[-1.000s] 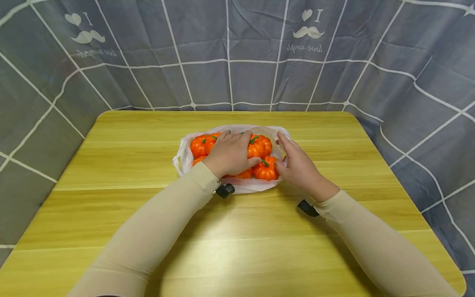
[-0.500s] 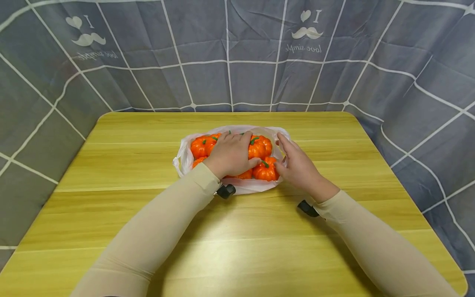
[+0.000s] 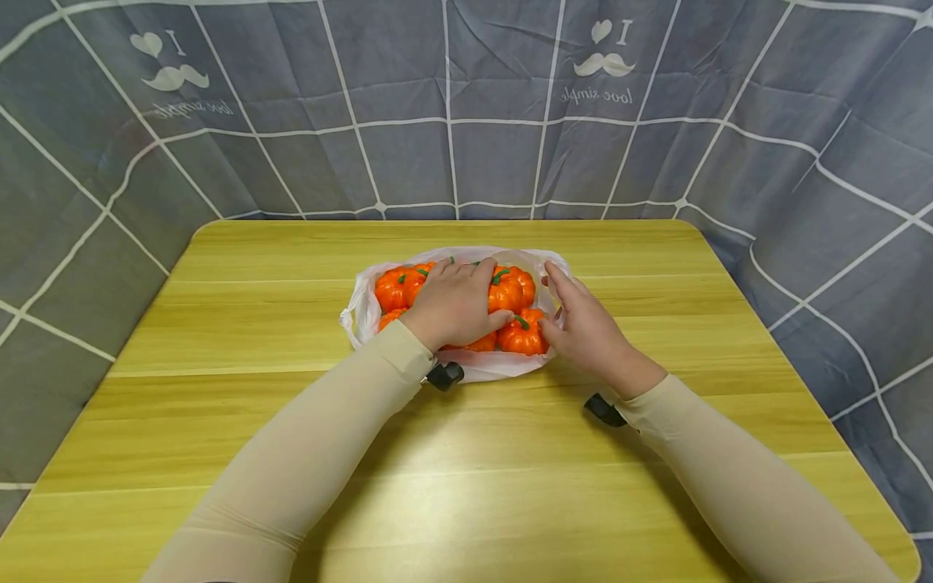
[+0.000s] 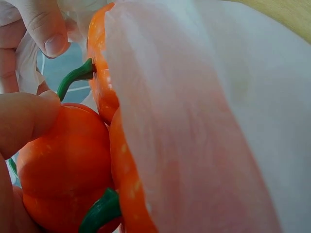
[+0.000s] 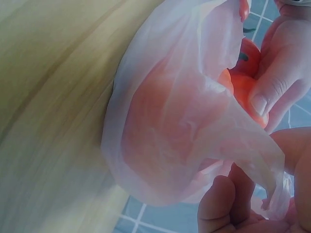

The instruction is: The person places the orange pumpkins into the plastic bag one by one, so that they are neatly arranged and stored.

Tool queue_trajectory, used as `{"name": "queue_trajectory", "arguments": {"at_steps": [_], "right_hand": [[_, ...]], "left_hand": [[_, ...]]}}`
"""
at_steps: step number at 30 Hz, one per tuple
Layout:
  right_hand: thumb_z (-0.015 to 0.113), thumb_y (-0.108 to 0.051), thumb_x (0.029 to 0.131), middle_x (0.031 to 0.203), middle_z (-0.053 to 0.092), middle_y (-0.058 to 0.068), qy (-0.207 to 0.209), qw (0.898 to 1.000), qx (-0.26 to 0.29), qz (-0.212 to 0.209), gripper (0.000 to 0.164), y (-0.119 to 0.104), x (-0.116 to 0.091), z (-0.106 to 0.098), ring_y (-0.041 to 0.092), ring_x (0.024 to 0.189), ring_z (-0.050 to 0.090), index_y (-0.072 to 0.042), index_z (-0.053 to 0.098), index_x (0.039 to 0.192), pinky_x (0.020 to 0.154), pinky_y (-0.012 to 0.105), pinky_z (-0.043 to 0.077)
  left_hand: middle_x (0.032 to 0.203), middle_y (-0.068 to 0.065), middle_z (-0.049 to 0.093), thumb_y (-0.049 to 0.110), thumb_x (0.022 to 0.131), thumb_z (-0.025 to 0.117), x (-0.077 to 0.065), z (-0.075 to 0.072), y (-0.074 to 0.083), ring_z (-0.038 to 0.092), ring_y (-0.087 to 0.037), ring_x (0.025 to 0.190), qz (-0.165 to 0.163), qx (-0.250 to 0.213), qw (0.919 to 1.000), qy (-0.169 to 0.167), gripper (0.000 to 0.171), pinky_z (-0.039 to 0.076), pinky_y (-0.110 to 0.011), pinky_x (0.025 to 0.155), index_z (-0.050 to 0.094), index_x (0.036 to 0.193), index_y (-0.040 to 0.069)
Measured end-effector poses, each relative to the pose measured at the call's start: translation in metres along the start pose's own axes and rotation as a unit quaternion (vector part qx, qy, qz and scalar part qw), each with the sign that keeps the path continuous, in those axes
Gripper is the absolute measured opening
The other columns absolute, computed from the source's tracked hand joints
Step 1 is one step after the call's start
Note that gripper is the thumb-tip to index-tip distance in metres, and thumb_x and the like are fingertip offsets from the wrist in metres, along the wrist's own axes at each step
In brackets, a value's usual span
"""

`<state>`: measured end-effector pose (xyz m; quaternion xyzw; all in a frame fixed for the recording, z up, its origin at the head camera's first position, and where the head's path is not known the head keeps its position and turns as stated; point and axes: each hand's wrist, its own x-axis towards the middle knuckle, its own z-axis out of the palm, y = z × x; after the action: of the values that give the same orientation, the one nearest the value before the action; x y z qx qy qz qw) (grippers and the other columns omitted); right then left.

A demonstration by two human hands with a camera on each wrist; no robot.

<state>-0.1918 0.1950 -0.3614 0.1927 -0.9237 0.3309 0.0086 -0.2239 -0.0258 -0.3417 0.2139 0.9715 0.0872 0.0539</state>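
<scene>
A white, see-through plastic bag (image 3: 503, 370) lies opened on the table, full of small shiny orange pumpkins (image 3: 523, 334) with green stems. My left hand (image 3: 457, 304) reaches over the middle of the bag, palm down. In the left wrist view, its thumb and fingers curl round one pumpkin (image 4: 68, 165); from the head, that pumpkin is mostly hidden under the hand. At the bag's right end, my right hand (image 3: 586, 324) holds the rim. The right wrist view shows the bag's plastic (image 5: 165, 131) gathered between its thumb and fingers.
The yellow wood-grain table (image 3: 452, 486) extends on all sides of the bag. A grey curtain (image 3: 394, 89) with white grid lines hangs behind it and along both sides. A knotted handle (image 3: 348, 322) sticks out at the bag's left end.
</scene>
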Motion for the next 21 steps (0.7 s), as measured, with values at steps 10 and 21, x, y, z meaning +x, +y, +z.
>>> {"name": "queue_trajectory", "arguments": {"at_steps": [10,21], "right_hand": [[0.064,0.000,0.094,0.160,0.045,0.023,-0.004,1.000,0.003,0.005,0.085,-0.0016,-0.0001,-0.0015,0.020,0.075,0.055,0.001,0.020,0.167,0.071,0.024,0.053],[0.063,-0.001,0.096,0.159,0.047,0.024,0.016,1.000,-0.002,-0.002,0.084,-0.0056,-0.0005,-0.0046,0.022,0.079,0.054,-0.001,0.020,0.167,0.074,0.029,0.052]], "left_hand": [[0.159,-0.015,0.051,0.062,0.099,0.061,-0.0013,-0.0023,0.0012,0.040,-0.036,0.154,0.001,0.003,1.0000,0.000,0.085,0.014,-0.054,0.134,0.032,0.161,0.012],[0.159,-0.015,0.052,0.062,0.099,0.061,-0.0015,-0.0030,-0.0007,0.042,-0.036,0.153,0.003,0.003,1.0000,-0.002,0.084,0.014,-0.053,0.134,0.032,0.159,0.011]]}}
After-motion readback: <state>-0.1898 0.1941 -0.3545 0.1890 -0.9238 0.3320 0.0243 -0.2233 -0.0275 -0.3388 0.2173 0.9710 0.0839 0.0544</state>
